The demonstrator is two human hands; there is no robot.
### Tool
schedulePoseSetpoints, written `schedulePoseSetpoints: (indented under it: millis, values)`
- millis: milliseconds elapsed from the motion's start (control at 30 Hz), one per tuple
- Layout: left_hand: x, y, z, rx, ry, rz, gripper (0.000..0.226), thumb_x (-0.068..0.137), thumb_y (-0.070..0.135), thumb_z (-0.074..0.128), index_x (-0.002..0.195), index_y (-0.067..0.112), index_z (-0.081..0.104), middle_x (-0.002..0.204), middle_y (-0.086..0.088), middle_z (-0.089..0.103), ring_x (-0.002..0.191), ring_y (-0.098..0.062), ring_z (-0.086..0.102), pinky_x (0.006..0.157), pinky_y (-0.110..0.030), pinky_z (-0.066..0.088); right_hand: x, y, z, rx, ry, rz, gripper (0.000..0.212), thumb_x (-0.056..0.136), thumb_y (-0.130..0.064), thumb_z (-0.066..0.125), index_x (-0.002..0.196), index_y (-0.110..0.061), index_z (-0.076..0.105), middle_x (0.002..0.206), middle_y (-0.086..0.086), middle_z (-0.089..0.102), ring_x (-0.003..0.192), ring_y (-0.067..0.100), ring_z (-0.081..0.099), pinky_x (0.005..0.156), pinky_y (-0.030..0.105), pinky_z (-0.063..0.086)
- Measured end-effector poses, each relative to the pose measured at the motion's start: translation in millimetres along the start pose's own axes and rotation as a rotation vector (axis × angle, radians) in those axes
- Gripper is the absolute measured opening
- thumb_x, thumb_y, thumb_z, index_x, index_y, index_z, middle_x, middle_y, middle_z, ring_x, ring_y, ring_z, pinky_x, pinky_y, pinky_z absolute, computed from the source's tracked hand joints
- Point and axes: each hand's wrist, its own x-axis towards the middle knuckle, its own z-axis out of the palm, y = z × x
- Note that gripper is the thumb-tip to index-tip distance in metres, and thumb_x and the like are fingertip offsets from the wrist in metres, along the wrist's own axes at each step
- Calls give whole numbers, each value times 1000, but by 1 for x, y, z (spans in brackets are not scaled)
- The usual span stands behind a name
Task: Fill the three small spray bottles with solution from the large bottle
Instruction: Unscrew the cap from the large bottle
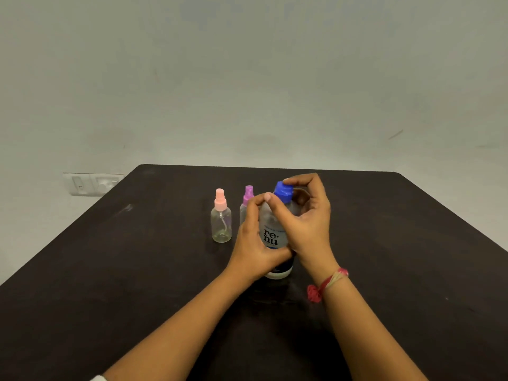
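Got the big re-nu solution bottle [275, 237] sitting base-down on the dark worktop [137, 270], roughly centre, pretty much upright with maybe a slight lean. Topped with a blue cap [283, 191]. Wrapped round the body, the left hand [255, 246], fingers [251, 209] curled round the far side and thumb across the lower front, so properly gripping it. Up at the top, the right hand [310, 218], fingers [302, 182] curled over the cap, one fingertip on its crown, thumb against the shoulder just below, so grasping the cap. Can't tell whether screwed tight or loosened. Just left of the big bottle, half hidden behind the left hand, a small clear spray bottle with a purple top [248, 192]. Further left, standing apart, a clear spray bottle with a pink top [221, 220], dip tube showing through. Tied on the right wrist, a red thread bracelet [328, 283]. Past the worktop's far left corner, a white switch plate [92, 183] on the plain wall.
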Motion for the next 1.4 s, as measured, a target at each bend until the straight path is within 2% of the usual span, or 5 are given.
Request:
schedulePoseSetpoints:
  millis: [433, 633, 900, 1167, 1400]
  values:
    - [-3, -1, 0, -27, -5, 0, 81, 60, 23, 78, 125, 43, 34, 124, -2, 55, 109, -16, 63, 86, -32, 56, -2, -1, -1, 7, -66, 14, 25, 78, -12, 53, 99, -20, 63, 94, 0, 64, 87, 17, 62, 77, 28, 51]
    - [-2, -2, 0, -30, -13, 11, 84, 64, 17, 77, 129, 43, 31, 119, -1, 60, 108, -15, 64, 88, -35, 56, 1, -3, 3, -91, -24, -21, 19, 79, -20, 75, 95, -19, 64, 97, 4, 54, 84, 6, 58, 76, 14, 46]
    - [-2, -2, 0, -48, -7, -6, 81, 62, 18, 77, 126, 40, 33, 122, 0, 58, 110, -12, 63, 85, -23, 53, -2, -3, 4, 44, -36, 8, 27, 83, -16, 57, 105, -29, 50, 97, 4, 63, 92, 17, 64, 82, 29, 52]
    - [-3, -1, 0, 20, 6, -17, 93, 63, 18, 77, 126, 63, 25, 127, 1, 55, 119, -14, 57, 96, -33, 51, -3, -3, 4, -82, 5, -31, 28, 76, -26, 75, 95, -17, 57, 97, 4, 54, 83, 10, 59, 73, 15, 47]
    - [-2, -4, -1, -22, -20, -43, 88, 62, 15, 78, 130, 46, 32, 128, -4, 53, 117, -19, 59, 93, -40, 54, -2, 0, 5, -83, 18, -62, 16, 81, -13, 68, 95, -13, 61, 93, 4, 56, 84, 10, 58, 74, 15, 46]
